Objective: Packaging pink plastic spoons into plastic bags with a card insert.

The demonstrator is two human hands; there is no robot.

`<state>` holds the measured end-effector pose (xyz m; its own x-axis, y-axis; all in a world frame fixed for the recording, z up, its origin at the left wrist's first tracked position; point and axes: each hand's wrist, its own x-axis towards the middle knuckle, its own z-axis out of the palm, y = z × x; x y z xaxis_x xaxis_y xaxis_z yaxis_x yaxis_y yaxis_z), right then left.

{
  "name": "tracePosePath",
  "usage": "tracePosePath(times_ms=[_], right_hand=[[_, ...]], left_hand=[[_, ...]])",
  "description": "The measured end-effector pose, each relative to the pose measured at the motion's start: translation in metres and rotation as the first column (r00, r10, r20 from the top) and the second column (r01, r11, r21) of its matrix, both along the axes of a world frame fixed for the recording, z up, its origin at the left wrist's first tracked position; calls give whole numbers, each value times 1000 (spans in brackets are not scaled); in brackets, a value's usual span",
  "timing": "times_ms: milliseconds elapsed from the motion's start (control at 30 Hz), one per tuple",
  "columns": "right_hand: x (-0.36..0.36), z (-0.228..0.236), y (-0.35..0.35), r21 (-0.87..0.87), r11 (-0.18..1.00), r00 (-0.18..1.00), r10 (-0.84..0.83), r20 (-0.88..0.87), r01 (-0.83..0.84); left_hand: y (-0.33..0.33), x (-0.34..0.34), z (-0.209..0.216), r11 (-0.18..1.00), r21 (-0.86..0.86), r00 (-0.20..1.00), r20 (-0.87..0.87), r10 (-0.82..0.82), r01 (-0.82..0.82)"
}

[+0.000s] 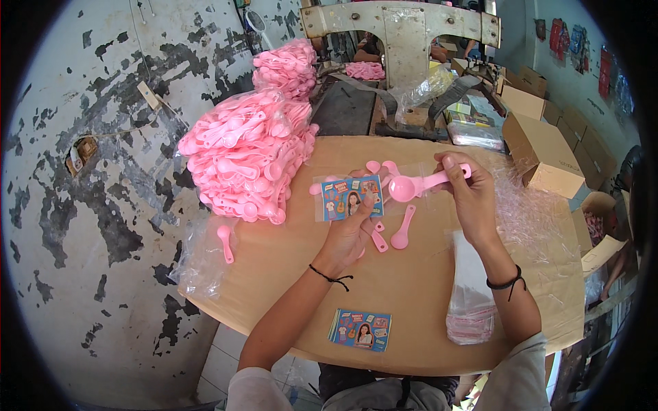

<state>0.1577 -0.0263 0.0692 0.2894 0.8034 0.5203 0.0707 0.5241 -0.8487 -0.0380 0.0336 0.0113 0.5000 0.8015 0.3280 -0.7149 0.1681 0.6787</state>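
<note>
My left hand is closed on a blue printed card, thumb across its face. Clear plastic shows around the card, and I cannot tell whether the card is inside a bag. My right hand pinches the handle of a pink measuring spoon, its bowl reaching to the card's right edge. Beneath the hands, several pink spoons lie on the brown-covered table, among them a loose spoon and others partly hidden by my left hand. Nearer me sits a stack of similar cards; below my right forearm lies a stack of clear bags.
Big clear bags full of pink spoons stand at the table's left. A single spoon lies by crumpled plastic. Plastic scraps cover the right side, near cardboard boxes. A metal machine frame rises behind.
</note>
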Motion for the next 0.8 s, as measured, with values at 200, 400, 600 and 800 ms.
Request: tracePosePath(times_ms=[200, 400, 600, 800], right_hand=[[-15, -16, -1, -98, 993, 991, 81, 109, -70], [-17, -10, -10, -4, 999, 918, -30, 395, 34], [-10, 11, -19, -74, 989, 736, -44, 676, 128], [15, 47, -39, 116, 972, 762, -234, 604, 207]], left_hand=[[-10, 6, -3, 1000, -28, 995, -96, -11, 9], [-5, 12, -2, 998, -47, 999, -8, 32, -32], [-11, 6, -8, 979, -133, 983, -69, -167, 157], [13, 8, -18, 987, 84, 979, -162, -125, 140]])
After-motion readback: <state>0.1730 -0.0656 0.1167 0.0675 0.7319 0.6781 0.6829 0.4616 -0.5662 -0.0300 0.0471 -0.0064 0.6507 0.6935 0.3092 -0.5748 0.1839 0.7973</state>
